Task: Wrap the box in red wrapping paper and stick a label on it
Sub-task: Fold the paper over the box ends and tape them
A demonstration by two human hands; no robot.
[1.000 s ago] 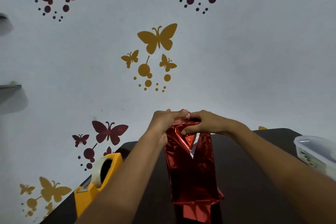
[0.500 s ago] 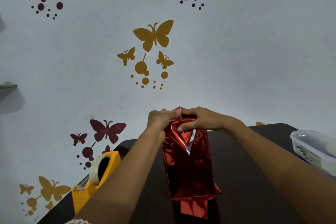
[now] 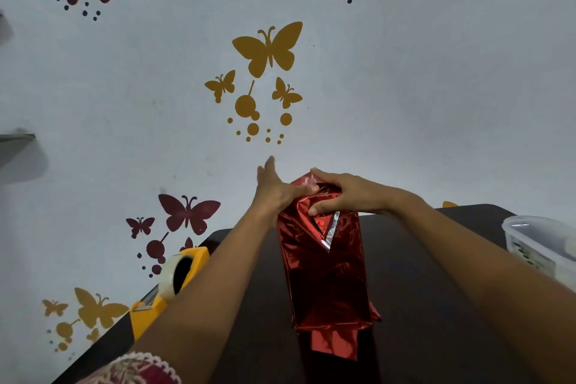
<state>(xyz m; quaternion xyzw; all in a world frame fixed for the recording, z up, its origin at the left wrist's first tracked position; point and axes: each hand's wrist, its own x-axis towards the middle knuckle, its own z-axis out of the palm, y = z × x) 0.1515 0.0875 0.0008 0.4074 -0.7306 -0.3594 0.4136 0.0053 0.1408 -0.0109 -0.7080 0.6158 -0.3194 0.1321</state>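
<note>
The box in shiny red wrapping paper (image 3: 324,271) stands upright on the dark table (image 3: 436,305). A loose red flap lies under its near bottom edge. My right hand (image 3: 339,193) grips the folded paper at the far top end, thumb pressed on the front face above a silver triangular fold. My left hand (image 3: 274,187) rests against the top left corner with its fingers straight and pointing away, the thumb touching the paper tip. No label is in view.
A yellow tape dispenser (image 3: 174,284) with a clear tape roll sits at the table's left edge. A clear plastic container (image 3: 542,246) stands at the right. A white wall with butterfly stickers (image 3: 268,50) rises behind the table.
My left hand has let go of the paper top and straightened its fingers upward. My right hand keeps its hold on the top fold.
</note>
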